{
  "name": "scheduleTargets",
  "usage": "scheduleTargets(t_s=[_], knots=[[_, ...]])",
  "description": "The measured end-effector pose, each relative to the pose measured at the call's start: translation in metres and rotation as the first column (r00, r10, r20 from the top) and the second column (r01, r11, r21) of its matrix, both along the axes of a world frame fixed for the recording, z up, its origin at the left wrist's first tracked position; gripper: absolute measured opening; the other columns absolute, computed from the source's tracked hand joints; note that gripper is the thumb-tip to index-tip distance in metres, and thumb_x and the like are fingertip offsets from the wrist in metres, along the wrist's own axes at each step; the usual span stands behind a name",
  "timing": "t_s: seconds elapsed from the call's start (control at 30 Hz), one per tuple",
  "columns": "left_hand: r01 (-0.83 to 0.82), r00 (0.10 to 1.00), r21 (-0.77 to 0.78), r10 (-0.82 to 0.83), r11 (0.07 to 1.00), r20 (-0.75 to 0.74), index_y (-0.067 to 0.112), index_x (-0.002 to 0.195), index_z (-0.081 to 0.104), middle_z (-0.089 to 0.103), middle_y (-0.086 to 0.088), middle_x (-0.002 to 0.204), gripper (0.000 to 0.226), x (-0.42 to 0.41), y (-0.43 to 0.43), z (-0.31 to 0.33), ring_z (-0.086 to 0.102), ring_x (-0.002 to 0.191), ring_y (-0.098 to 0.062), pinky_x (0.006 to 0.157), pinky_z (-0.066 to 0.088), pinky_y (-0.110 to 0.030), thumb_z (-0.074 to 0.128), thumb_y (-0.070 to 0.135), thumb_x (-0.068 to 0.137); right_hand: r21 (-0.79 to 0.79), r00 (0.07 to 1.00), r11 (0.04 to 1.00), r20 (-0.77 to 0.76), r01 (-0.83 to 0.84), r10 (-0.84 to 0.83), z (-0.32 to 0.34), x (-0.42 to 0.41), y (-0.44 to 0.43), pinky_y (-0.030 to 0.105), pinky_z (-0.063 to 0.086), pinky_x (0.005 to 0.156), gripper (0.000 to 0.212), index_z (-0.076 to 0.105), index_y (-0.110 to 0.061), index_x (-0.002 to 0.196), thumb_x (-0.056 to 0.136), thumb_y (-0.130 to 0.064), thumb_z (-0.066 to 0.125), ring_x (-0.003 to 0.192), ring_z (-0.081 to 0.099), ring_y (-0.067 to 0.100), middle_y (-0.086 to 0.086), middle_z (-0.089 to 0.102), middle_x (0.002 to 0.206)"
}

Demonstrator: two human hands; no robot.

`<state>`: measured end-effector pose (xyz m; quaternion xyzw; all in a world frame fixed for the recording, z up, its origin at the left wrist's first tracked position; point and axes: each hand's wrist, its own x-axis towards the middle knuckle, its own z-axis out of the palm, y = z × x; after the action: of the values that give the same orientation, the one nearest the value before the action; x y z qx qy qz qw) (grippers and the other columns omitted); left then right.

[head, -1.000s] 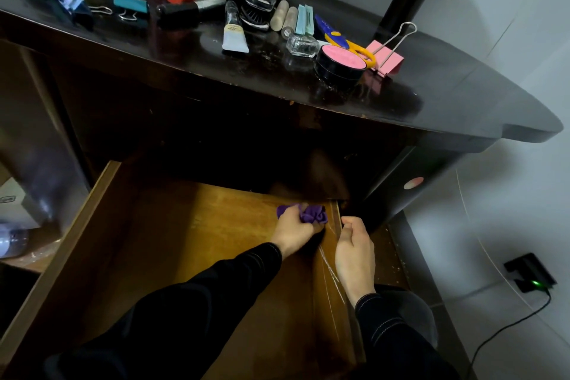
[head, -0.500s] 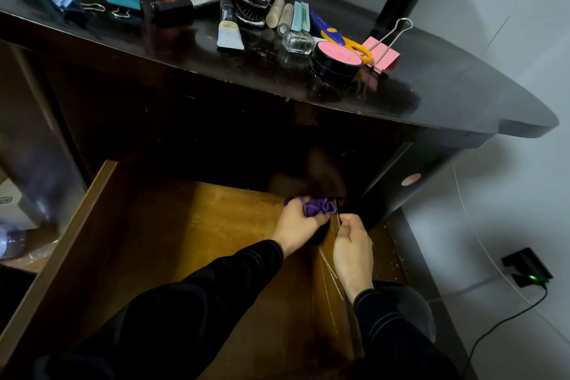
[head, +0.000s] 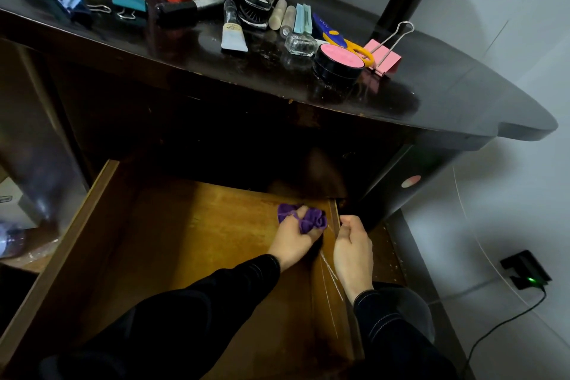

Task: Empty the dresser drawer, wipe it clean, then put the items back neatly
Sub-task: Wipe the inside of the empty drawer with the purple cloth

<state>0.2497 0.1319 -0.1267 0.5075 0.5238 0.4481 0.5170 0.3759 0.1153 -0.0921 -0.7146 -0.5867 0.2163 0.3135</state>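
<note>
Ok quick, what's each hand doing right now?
Left hand: closed around the purple cloth.
Right hand: fingers curled over the right side wall of the drawer.

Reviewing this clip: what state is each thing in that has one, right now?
drawer: pulled open, nothing visible inside but the cloth.
purple cloth: bunched, pressed on the drawer floor by its right wall.
left hand: grips the purple cloth.
right hand: grips the drawer's right wall.
pink-lidded jar: closed, upright on the dresser top.
charger: green light on.
</note>
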Motion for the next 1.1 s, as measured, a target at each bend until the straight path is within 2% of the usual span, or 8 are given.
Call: scheduleTargets(t_s=[0.13, 0.3, 0.43, 0.5, 0.63, 0.77, 0.87, 1.1], knots=[[0.038, 0.999, -0.086, -0.041, 0.996, -0.031, 0.001, 0.113, 0.061, 0.068, -0.018, 0.113, 0.022, -0.004, 0.000, -0.006, 0.063, 0.109, -0.030, 0.102, 0.047, -0.035, 0.063, 0.007, 0.092, -0.009, 1.000, 1.000, -0.012, -0.007, 0.007, 0.002, -0.001, -0.001, 0.042, 0.054, 0.081, 0.027, 0.057, -0.026, 0.123, 0.109, -0.025, 0.035, 0.087, 0.062, 0.014, -0.003, 0.065, 0.096], [-0.023, 0.999, 0.092, 0.026, 0.995, -0.025, 0.017, 0.105, 0.063, 0.066, -0.006, 0.104, 0.018, 0.003, 0.000, 0.010, 0.063, 0.098, -0.020, 0.093, 0.052, -0.040, 0.068, 0.018, 0.088, -0.002, 1.000, 1.000, 0.004, 0.006, -0.006, 0.002, -0.001, 0.000, 0.034, 0.048, 0.076, 0.025, 0.058, -0.028, 0.120, 0.108, -0.024, 0.036, 0.086, 0.057, 0.004, -0.013, 0.061, 0.094], [0.034, 0.997, -0.061, -0.038, 0.998, -0.073, 0.016, 0.130, 0.056, 0.062, -0.008, 0.127, 0.037, 0.002, -0.012, -0.012, 0.057, 0.120, -0.023, 0.107, 0.042, -0.031, 0.063, 0.014, 0.093, -0.015, 1.000, 1.000, -0.004, -0.004, 0.004, 0.004, -0.001, -0.001, 0.040, 0.054, 0.078, 0.026, 0.058, -0.026, 0.120, 0.108, -0.025, 0.035, 0.083, 0.063, 0.013, -0.006, 0.066, 0.090], [0.070, 0.995, -0.128, -0.078, 0.989, -0.057, 0.013, 0.119, 0.058, 0.066, -0.011, 0.122, 0.027, 0.000, -0.012, -0.015, 0.060, 0.117, -0.026, 0.106, 0.045, -0.033, 0.063, 0.012, 0.093, -0.016, 1.000, 1.000, -0.005, -0.007, 0.007, 0.004, -0.001, -0.002, 0.042, 0.055, 0.078, 0.026, 0.058, -0.026, 0.119, 0.108, -0.026, 0.035, 0.082, 0.064, 0.013, -0.006, 0.067, 0.089], [0.090, 0.996, -0.026, -0.089, 0.996, 0.019, 0.012, 0.108, 0.064, 0.070, -0.007, 0.106, 0.020, -0.004, -0.006, -0.006, 0.064, 0.103, -0.021, 0.099, 0.050, -0.036, 0.068, 0.014, 0.088, -0.021, 1.000, 1.000, -0.001, -0.006, 0.006, 0.005, -0.002, -0.001, 0.041, 0.055, 0.082, 0.026, 0.058, -0.025, 0.122, 0.108, -0.025, 0.036, 0.089, 0.062, 0.011, -0.007, 0.066, 0.097], [0.059, 0.965, -0.104, -0.083, 0.993, -0.250, 0.009, 0.109, 0.065, 0.069, -0.009, 0.108, 0.022, -0.007, -0.007, -0.025, 0.064, 0.102, -0.022, 0.095, 0.052, -0.041, 0.067, 0.015, 0.088, -0.028, 1.000, 1.000, -0.013, -0.009, 0.009, 0.007, -0.002, -0.002, 0.045, 0.056, 0.080, 0.026, 0.059, -0.024, 0.121, 0.107, -0.023, 0.037, 0.083, 0.064, 0.016, -0.003, 0.067, 0.091], [0.018, 0.780, 0.115, 0.059, 0.993, -0.623, 0.014, 0.104, 0.066, 0.064, -0.005, 0.112, 0.021, -0.010, 0.005, -0.035, 0.058, 0.107, -0.023, 0.090, 0.052, -0.035, 0.066, 0.018, 0.083, -0.036, 1.000, 0.999, -0.008, -0.011, 0.011, 0.007, -0.002, -0.001, 0.045, 0.057, 0.079, 0.025, 0.058, -0.024, 0.122, 0.107, -0.022, 0.037, 0.083, 0.065, 0.019, 0.000, 0.068, 0.093], [0.024, 0.616, 0.204, 0.146, 0.979, -0.774, 0.011, 0.111, 0.066, 0.067, -0.015, 0.112, 0.022, -0.021, 0.071, -0.032, 0.062, 0.106, -0.035, 0.080, 0.048, -0.033, 0.058, 0.019, 0.091, -0.018, 1.000, 1.000, -0.009, -0.007, 0.007, 0.003, 0.000, 0.001, 0.041, 0.057, 0.075, 0.026, 0.057, -0.026, 0.122, 0.108, -0.024, 0.035, 0.080, 0.064, 0.013, -0.005, 0.065, 0.091]])
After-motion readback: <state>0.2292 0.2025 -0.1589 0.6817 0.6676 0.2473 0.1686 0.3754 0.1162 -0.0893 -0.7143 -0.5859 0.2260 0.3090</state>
